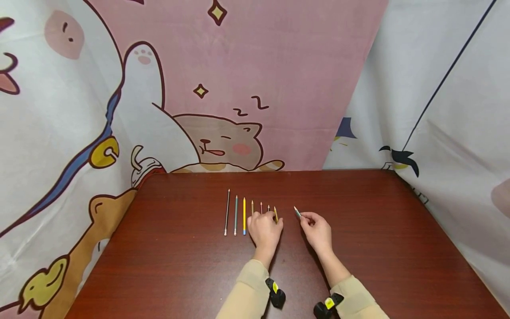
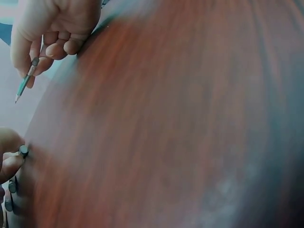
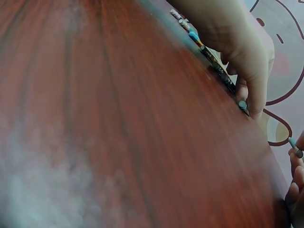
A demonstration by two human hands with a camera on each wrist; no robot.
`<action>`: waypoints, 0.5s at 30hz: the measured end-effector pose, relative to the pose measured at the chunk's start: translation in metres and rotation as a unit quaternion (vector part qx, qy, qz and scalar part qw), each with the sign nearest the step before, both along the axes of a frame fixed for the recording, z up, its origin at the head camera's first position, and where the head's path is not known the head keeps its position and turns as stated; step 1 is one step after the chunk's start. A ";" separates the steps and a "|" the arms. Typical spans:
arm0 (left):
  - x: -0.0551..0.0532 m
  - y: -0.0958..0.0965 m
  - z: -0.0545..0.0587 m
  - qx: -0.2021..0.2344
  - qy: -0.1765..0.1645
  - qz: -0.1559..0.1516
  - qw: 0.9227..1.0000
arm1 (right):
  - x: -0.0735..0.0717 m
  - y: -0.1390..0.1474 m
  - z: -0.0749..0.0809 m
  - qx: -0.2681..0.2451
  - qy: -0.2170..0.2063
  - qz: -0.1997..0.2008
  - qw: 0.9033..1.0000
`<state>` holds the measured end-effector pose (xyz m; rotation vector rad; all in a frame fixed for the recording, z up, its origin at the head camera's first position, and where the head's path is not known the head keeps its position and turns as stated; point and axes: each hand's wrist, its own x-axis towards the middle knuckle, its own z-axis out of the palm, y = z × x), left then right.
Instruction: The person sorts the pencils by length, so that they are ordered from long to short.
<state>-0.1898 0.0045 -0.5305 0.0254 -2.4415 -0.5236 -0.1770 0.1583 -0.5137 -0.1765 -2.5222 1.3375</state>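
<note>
My right hand [image 1: 317, 231] pinches a short teal pencil [image 1: 297, 211] between thumb and fingers, its sharpened tip pointing up and away. In the left wrist view the same short pencil [image 2: 23, 87] hangs tip-down in the picture, held above the table. To the left, my left hand [image 1: 264, 230] is at the right end of a row of pencils. Its thumb and finger pinch the rightmost, a yellow pencil [image 1: 276, 214], whose blunt end shows in the right wrist view. The hand covers the lower parts of several shorter pencils, including a red-tipped pencil [image 1: 261, 206].
Left of the hand lie a dark pencil [image 1: 227, 212], a teal-green pencil [image 1: 236, 215] and a bright yellow pencil [image 1: 244, 215], roughly parallel. All rest on a dark red-brown table [image 1: 167, 248]. A patterned cloth [image 1: 303, 79] hangs behind the table's far edge.
</note>
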 end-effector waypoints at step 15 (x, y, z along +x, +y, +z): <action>0.002 -0.007 0.006 0.049 0.025 -0.025 0.998 | -0.005 -0.005 -0.006 0.052 -0.005 0.001 0.999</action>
